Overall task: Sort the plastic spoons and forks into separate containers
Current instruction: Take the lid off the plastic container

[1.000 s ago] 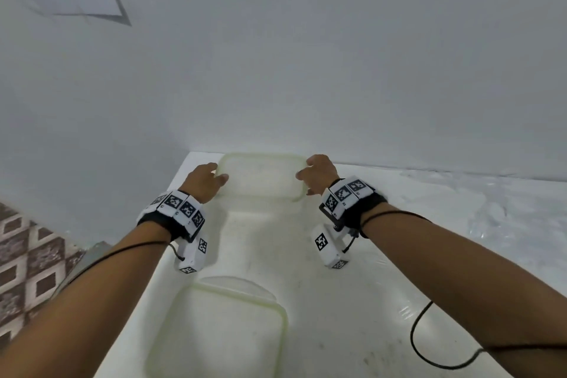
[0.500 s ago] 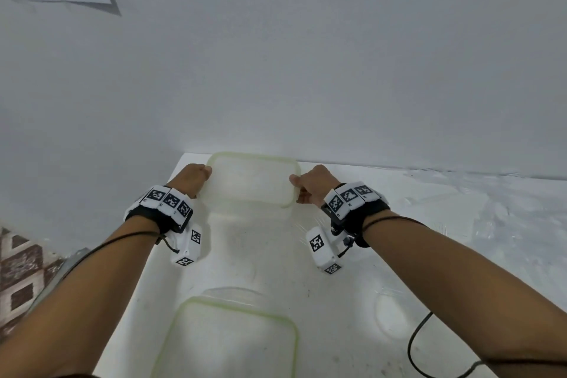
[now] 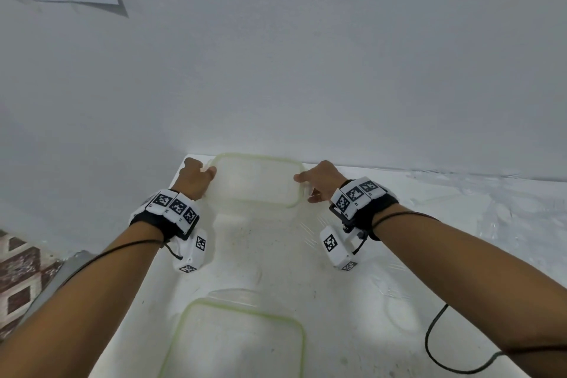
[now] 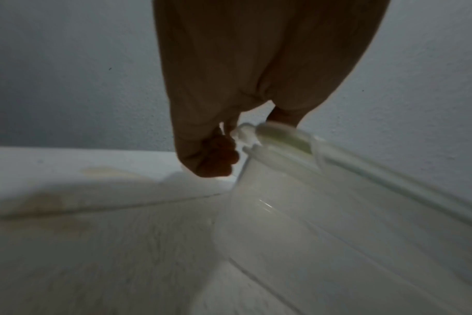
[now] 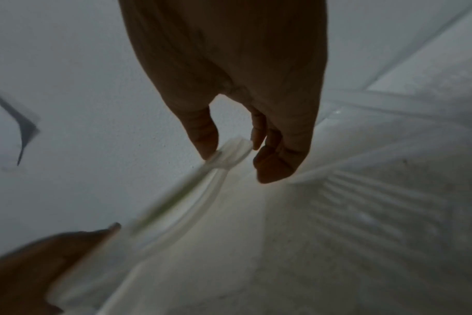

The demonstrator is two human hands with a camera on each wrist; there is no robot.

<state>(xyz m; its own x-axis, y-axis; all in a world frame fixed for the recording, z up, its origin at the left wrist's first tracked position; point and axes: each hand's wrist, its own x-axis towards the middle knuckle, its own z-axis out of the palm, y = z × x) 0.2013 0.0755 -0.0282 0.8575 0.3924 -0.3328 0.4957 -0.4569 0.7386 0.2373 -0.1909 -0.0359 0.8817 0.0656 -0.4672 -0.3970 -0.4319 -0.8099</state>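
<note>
A translucent far container (image 3: pixel 256 179) with a green-edged lid stands at the back of the white table (image 3: pixel 276 255), against the wall. My left hand (image 3: pixel 208 173) grips the flap at its left end; in the left wrist view the fingers (image 4: pixel 216 157) curl under the flap (image 4: pixel 245 133). My right hand (image 3: pixel 303 186) is at the right end. In the right wrist view the thumb and a fingertip pinch that flap (image 5: pixel 229 153). A second, near container (image 3: pixel 236 344) lies close to me. I cannot make out spoons or forks.
The wall (image 3: pixel 306 70) rises right behind the far container. Crumpled clear plastic (image 3: pixel 491 209) covers the table's right part. A black cable (image 3: pixel 429 344) loops near my right forearm. The table's left edge drops to a patterned floor (image 3: pixel 18 279).
Both hands have slid from the far container's near corners out to its two short ends and taken hold of the flaps. The container stays in place.
</note>
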